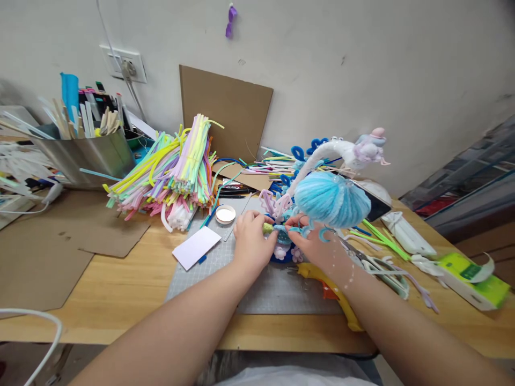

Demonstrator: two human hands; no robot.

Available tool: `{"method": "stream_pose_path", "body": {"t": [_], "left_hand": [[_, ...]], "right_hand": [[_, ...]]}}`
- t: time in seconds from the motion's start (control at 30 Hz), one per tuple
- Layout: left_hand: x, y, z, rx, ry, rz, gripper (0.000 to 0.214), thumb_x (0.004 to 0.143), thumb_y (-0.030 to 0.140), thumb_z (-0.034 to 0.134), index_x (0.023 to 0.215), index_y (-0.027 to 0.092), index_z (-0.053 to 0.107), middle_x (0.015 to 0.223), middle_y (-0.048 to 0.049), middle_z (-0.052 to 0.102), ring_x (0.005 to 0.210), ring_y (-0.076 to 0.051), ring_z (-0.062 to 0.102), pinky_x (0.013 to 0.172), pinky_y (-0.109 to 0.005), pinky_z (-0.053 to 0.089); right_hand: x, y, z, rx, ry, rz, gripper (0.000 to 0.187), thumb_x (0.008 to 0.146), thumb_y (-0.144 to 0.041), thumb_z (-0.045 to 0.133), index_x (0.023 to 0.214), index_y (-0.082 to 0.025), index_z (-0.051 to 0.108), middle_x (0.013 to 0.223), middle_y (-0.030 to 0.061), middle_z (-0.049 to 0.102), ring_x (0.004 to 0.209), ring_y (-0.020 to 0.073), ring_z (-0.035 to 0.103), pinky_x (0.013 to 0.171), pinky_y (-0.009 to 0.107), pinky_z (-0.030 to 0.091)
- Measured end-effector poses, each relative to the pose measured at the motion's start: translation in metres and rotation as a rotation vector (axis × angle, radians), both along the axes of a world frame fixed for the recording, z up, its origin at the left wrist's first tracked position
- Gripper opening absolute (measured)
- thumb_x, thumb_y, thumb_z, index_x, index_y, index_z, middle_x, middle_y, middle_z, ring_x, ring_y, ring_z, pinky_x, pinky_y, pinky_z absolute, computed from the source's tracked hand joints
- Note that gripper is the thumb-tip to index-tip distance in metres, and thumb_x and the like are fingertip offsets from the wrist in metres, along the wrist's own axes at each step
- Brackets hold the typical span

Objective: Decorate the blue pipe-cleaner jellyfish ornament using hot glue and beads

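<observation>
My left hand (251, 238) and my right hand (311, 244) meet over a grey cutting mat (261, 292), fingers pinched together on a small pipe-cleaner piece (277, 230) with yellow-green and light blue parts. It sits at the base of a larger pipe-cleaner figure with a fluffy blue ball (332, 199) and a white curved neck (322, 155) ending in a pastel head (372, 147). Small pink flowers (279, 252) lie just under my fingers.
A heap of pastel pipe cleaners (173, 171) lies at the back left beside a metal bin (84, 153) of tools. A yellow glue gun (333, 295), scissors (382, 265), a white card (197, 246), a tape roll (225, 214), a green tissue pack (475, 279) and cardboard sheets (60, 241) surround the mat.
</observation>
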State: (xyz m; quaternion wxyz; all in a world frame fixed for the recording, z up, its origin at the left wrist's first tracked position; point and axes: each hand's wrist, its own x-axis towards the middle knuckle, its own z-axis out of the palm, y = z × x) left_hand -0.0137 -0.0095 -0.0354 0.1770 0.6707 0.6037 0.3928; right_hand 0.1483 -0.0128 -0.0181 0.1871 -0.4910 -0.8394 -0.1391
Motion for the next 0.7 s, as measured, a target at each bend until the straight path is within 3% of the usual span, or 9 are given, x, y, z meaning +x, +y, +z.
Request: {"method": "stream_pose_path", "body": {"t": [0.17,0.37,0.5,0.7], "left_hand": [[0.0001,0.0006,-0.0018,0.013,0.021,-0.019,0.018,0.072,0.026,0.068,0.089,0.024,0.065,0.099,-0.0032,0.057,0.101,-0.024,0.048,0.087,-0.038,0.036],[0.0008,0.0009,-0.0031,0.019,0.034,-0.025,0.018,0.072,0.026,0.068,0.089,0.024,0.065,0.098,-0.0030,0.057,0.101,-0.024,0.049,0.086,-0.038,0.036],[0.0009,0.0009,-0.0028,0.013,0.035,-0.030,0.018,0.072,0.026,0.068,0.089,0.024,0.065,0.099,-0.0034,0.057,0.101,-0.024,0.049,0.086,-0.039,0.036],[0.0003,0.0004,-0.0026,0.024,0.036,-0.033,0.017,0.072,0.026,0.067,0.089,0.024,0.064,0.098,-0.0030,0.057,0.100,-0.024,0.049,0.085,-0.038,0.037]], "right_hand": [[0.0013,0.0008,-0.0007,0.031,-0.145,-0.010,0.035,0.087,-0.013,0.033,0.084,-0.024,0.066,0.091,0.0058,0.073,0.076,0.0212,0.061,0.062,0.032,0.044],[0.0004,-0.0012,-0.0015,0.040,-0.087,-0.010,0.027,0.084,-0.012,0.041,0.085,-0.024,0.065,0.096,0.0047,0.071,0.081,0.0228,0.062,0.064,0.032,0.042],[-0.0008,-0.0053,0.0021,0.054,-0.190,-0.027,0.035,0.081,-0.004,0.036,0.084,-0.023,0.065,0.100,0.0057,0.070,0.081,0.0230,0.061,0.062,0.031,0.040],[-0.0007,-0.0048,0.0054,0.034,-0.252,-0.016,0.031,0.082,-0.008,0.040,0.087,-0.023,0.066,0.101,0.0058,0.071,0.082,0.0225,0.061,0.062,0.030,0.039]]}}
